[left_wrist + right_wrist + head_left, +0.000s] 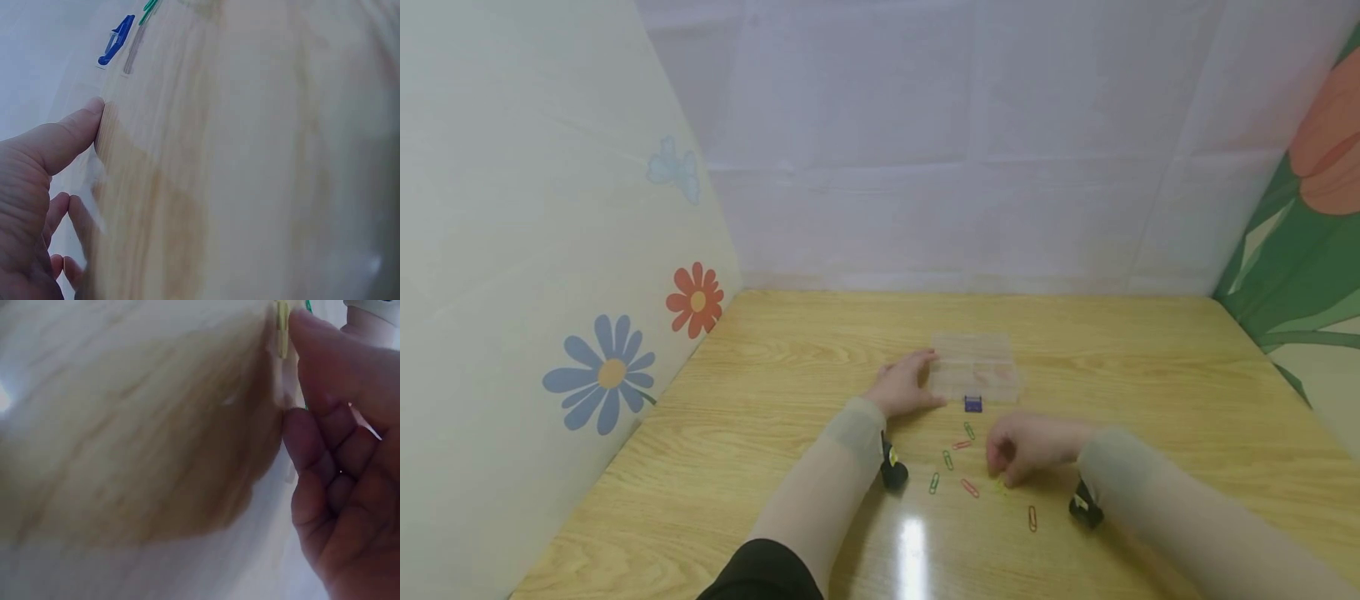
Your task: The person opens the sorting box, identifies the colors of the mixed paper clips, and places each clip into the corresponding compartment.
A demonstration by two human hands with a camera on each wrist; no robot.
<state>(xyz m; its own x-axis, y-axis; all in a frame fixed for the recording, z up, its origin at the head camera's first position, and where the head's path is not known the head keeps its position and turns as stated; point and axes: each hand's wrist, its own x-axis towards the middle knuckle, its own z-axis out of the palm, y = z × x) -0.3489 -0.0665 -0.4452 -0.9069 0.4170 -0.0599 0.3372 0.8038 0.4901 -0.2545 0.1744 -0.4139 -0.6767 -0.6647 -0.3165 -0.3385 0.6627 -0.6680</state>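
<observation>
My left hand (904, 385) steadied the closed clear box (974, 367) with relaxed fingers while my right hand (1026, 446), just in front of it, pinched a yellow clip (282, 328), leaving six clips (968, 487) loose, none boxed.

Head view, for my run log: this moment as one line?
left hand: touches clear plastic compartment box | right hand: pinches yellow paper clip | wooden table: loose coloured paper clips

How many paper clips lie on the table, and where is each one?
7 paper clips show: green, red, green, green, red, yellow at the right hand, orange. The hand may hide more.
</observation>
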